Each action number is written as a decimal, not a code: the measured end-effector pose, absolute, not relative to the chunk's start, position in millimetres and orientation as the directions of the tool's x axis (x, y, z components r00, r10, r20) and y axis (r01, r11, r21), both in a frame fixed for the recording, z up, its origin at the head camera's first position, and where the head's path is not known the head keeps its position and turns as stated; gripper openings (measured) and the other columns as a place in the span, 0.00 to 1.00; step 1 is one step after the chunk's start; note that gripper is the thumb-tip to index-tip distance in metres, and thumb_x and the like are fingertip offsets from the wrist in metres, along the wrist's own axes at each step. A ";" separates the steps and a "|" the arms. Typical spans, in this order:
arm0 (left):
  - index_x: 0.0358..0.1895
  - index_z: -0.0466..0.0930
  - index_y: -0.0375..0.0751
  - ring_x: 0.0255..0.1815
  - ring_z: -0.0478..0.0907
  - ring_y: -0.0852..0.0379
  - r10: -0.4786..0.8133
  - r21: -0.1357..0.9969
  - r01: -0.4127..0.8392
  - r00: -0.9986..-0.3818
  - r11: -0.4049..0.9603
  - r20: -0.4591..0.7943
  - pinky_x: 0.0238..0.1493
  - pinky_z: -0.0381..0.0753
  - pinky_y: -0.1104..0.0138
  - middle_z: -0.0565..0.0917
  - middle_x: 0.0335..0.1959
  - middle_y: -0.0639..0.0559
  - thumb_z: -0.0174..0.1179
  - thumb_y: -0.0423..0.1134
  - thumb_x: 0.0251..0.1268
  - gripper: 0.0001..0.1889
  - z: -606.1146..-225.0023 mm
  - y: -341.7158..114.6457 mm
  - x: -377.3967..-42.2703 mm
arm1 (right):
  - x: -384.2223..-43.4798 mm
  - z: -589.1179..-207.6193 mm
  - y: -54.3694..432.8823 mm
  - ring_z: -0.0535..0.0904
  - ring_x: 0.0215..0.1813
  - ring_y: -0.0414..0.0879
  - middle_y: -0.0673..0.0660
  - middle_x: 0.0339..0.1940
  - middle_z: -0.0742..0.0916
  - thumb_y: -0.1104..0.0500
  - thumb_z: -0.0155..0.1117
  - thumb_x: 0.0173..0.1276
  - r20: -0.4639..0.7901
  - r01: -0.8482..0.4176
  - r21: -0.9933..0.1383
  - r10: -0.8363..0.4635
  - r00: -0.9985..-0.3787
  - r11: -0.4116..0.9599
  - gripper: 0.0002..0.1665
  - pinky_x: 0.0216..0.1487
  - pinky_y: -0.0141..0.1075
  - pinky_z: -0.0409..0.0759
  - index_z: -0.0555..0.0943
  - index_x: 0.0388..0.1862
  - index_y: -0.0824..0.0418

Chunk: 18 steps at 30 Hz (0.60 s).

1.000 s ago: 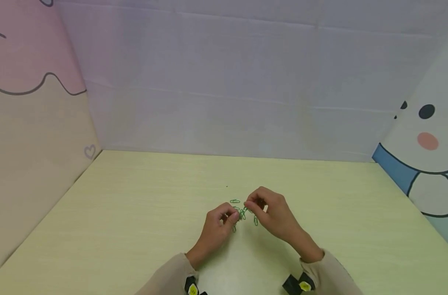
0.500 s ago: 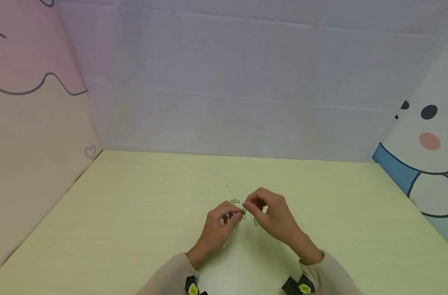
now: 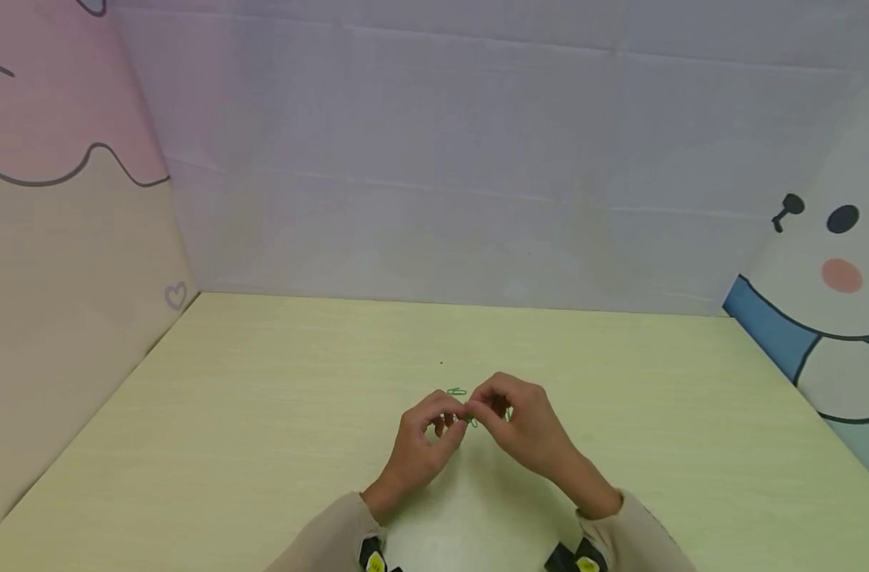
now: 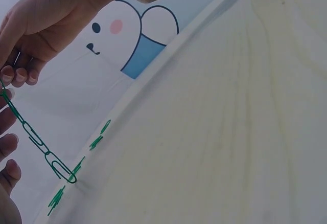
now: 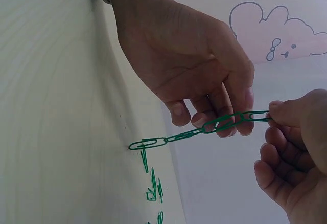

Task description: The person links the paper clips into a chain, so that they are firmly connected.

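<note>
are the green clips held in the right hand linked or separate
Linked: in both wrist views the chain runs end to end, sloping down from the right hand. Whether the lower clips join it, I cannot tell.

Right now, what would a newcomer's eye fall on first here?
Probably the chain of linked green paperclips, one end pinched by the right hand, the rest running past the left hand. More green paperclips lie on the table. Next, perhaps, the large cartoon animal at the head view's right edge.
</note>
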<state>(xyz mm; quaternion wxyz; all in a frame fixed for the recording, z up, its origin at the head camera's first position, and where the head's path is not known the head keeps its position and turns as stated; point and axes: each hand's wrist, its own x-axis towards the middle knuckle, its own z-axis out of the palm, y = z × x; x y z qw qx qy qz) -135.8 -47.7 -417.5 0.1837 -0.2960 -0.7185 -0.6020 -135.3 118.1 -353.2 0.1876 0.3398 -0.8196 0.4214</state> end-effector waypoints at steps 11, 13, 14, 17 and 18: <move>0.36 0.83 0.39 0.29 0.70 0.64 0.195 0.737 0.671 -0.736 0.083 0.648 0.24 0.70 0.67 0.80 0.28 0.47 0.59 0.27 0.60 0.06 -416.3 -47.7 -135.7 | -135.0 -357.5 116.3 0.69 0.24 0.31 0.48 0.25 0.82 0.68 0.67 0.59 0.577 -0.712 -0.563 -0.418 -0.702 0.420 0.06 0.24 0.27 0.71 0.80 0.29 0.59; 0.35 0.83 0.39 0.29 0.70 0.63 0.197 0.738 0.670 -0.736 0.081 0.647 0.24 0.70 0.67 0.80 0.28 0.47 0.59 0.27 0.61 0.05 -416.2 -47.9 -135.6 | -135.8 -357.8 117.1 0.69 0.24 0.31 0.48 0.25 0.82 0.68 0.66 0.60 0.569 -0.711 -0.564 -0.426 -0.703 0.420 0.06 0.24 0.27 0.71 0.80 0.29 0.59; 0.34 0.83 0.38 0.30 0.70 0.64 0.198 0.738 0.669 -0.737 0.084 0.646 0.24 0.70 0.67 0.81 0.28 0.47 0.59 0.27 0.61 0.05 -416.2 -48.1 -135.4 | -136.2 -357.8 117.6 0.69 0.24 0.31 0.49 0.25 0.82 0.68 0.66 0.60 0.563 -0.708 -0.566 -0.430 -0.706 0.422 0.05 0.25 0.27 0.72 0.80 0.29 0.59; 0.32 0.83 0.37 0.30 0.70 0.64 0.201 0.747 0.659 -0.747 0.092 0.634 0.25 0.70 0.68 0.81 0.29 0.47 0.59 0.27 0.61 0.04 -415.5 -48.5 -134.6 | -137.2 -356.7 119.9 0.71 0.25 0.31 0.49 0.27 0.83 0.68 0.65 0.62 0.542 -0.696 -0.571 -0.438 -0.718 0.435 0.04 0.25 0.27 0.73 0.80 0.31 0.59; 0.31 0.82 0.36 0.30 0.69 0.64 0.201 0.747 0.658 -0.748 0.097 0.633 0.25 0.70 0.68 0.80 0.29 0.47 0.59 0.26 0.61 0.04 -415.4 -48.4 -134.3 | -137.5 -355.9 120.7 0.71 0.25 0.31 0.49 0.27 0.83 0.67 0.64 0.62 0.533 -0.690 -0.575 -0.438 -0.724 0.440 0.04 0.26 0.28 0.74 0.80 0.31 0.59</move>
